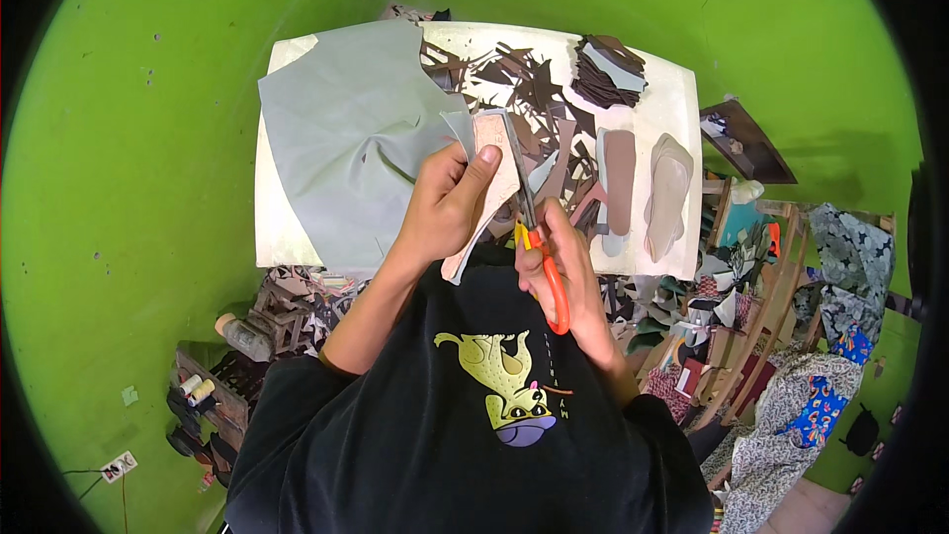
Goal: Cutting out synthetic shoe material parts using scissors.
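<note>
My left hand [441,202] grips a tan, sole-shaped pattern piece [500,170] over the white tabletop, thumb on top and fingers curled behind. A narrow strip of grey material [458,127] shows along the pattern's left side. In my right hand [575,282] is a pair of scissors [559,299] with orange and yellow handles. Their blades point away from me and lie against the pattern's right edge; how far apart they are is hard to tell. To the left, a large grey sheet [341,129] covers much of the table, with a raised fold near its middle.
Dark offcuts [529,74] litter the white table [664,74]. A stack of dark cut pieces [609,71] lies far right, with brown and grey sole shapes [619,178] and pale ones [669,196] nearer. Scraps heap below the table; a wooden rack [766,307] with fabrics stands right.
</note>
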Tool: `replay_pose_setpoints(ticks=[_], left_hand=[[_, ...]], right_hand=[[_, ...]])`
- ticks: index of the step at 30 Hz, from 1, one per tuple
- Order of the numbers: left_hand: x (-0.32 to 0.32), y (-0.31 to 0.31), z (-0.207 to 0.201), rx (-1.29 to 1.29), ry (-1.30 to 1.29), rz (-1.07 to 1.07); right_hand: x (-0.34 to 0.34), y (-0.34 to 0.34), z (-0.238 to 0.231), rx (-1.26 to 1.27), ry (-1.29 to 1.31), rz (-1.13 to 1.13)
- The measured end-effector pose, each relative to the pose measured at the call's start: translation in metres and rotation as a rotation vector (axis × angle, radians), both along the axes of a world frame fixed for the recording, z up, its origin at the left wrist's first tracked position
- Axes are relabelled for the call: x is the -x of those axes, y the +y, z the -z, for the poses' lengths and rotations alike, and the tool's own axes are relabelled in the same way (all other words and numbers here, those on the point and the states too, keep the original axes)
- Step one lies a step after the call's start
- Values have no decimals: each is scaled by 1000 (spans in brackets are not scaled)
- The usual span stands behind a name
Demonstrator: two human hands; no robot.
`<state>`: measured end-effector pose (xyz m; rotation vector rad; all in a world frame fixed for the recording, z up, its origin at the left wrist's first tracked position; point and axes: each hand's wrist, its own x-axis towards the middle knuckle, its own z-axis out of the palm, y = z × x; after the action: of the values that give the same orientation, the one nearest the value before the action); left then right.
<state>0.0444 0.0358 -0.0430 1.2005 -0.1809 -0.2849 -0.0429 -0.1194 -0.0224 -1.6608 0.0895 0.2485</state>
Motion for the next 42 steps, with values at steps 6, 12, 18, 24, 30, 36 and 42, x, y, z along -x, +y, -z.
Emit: replay_pose_setpoints(ticks=[6, 12, 18, 24, 30, 36, 42], left_hand=[[-3, 6, -3, 45, 74, 73], [0, 6, -6, 58, 138, 124], [-2, 7, 0, 81, 144, 137], [0, 11, -1, 130, 150, 192], [4, 10, -3, 133, 189, 230], [7, 6, -7, 56, 154, 183], [4, 0, -2, 138, 147, 112]], right_hand=[[-3, -1, 6, -9, 66, -28], [-10, 1, 1, -15, -36, -17], [-11, -3, -2, -85, 41, -20], [-17, -1, 2, -164, 76, 50], [-24, 3, 4, -224, -91, 153], [-30, 19, -8, -193, -255, 314], [-20, 20, 3, -157, -188, 302]])
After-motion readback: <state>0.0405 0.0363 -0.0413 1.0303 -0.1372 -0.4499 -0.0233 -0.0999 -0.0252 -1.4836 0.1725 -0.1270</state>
